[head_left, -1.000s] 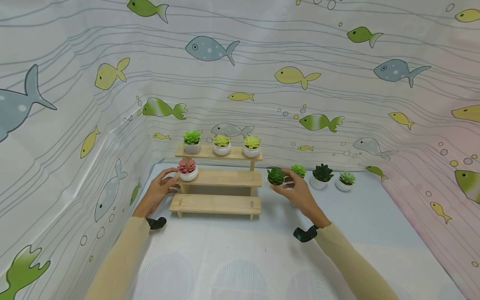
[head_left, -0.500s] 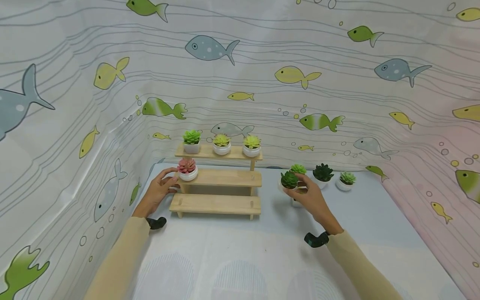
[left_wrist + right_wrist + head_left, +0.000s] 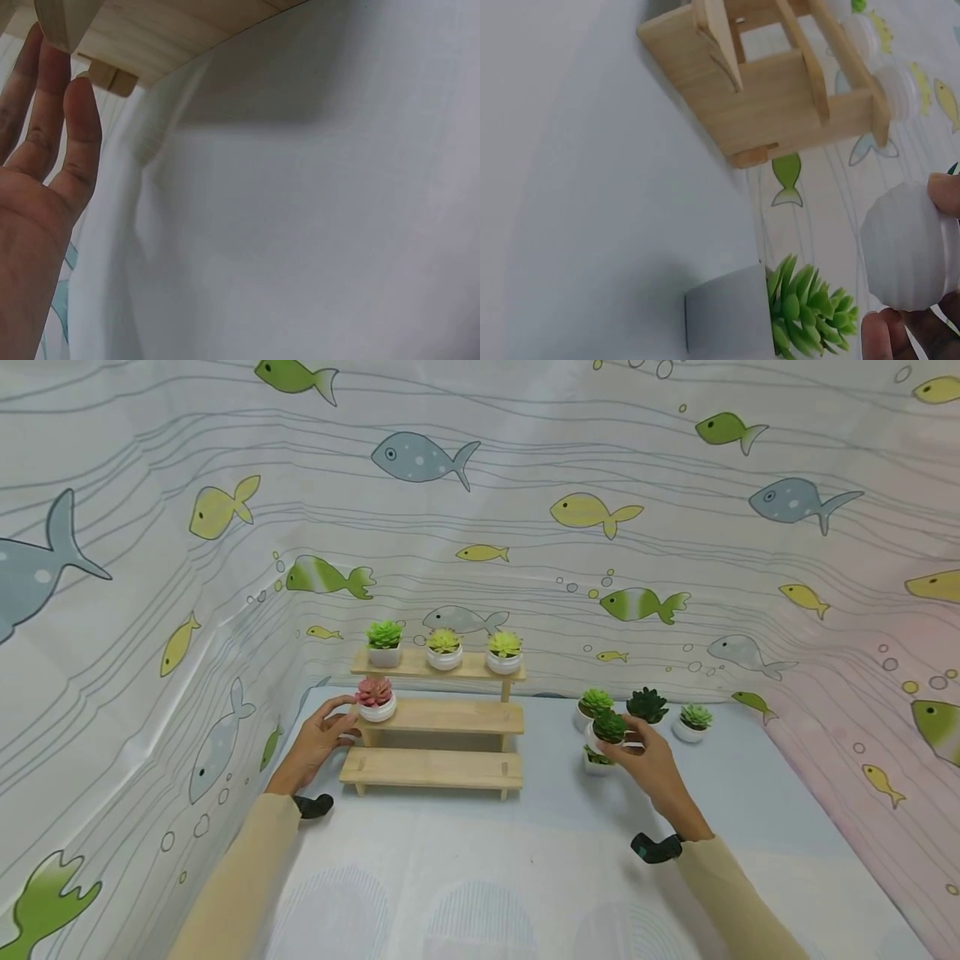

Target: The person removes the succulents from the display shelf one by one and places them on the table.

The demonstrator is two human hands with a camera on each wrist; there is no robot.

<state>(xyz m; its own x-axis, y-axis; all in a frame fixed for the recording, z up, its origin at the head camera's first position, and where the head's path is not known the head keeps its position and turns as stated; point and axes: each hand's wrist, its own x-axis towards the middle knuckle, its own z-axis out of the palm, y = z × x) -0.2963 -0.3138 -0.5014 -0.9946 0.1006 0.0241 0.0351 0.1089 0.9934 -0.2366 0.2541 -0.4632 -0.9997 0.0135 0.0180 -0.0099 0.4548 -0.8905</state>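
Observation:
My right hand (image 3: 648, 760) grips a white ribbed pot (image 3: 906, 247) with a dark green succulent (image 3: 609, 725), held up off the table. Just below and behind it a square white pot (image 3: 598, 766) with a green succulent is partly hidden. My left hand (image 3: 324, 742) is at the left end of a three-tier wooden shelf (image 3: 442, 717), its fingertips beside a pink succulent (image 3: 374, 692) in a round white pot on the middle tier. Loosely bent fingers (image 3: 82, 124) of that hand reach up by the shelf's wood in the left wrist view; its thumb is out of that view.
On the top tier stand a green succulent (image 3: 385, 633) and two yellow-green ones (image 3: 444, 641). Right of the shelf, a light green potted succulent (image 3: 597, 701), a dark one (image 3: 647, 703) and a small one (image 3: 693, 718) stand on the table. Fish-patterned cloth walls surround the table.
My right hand has moved right with the dark green potted succulent, away from the shelf and over the square pot. The left hand has stayed in place.

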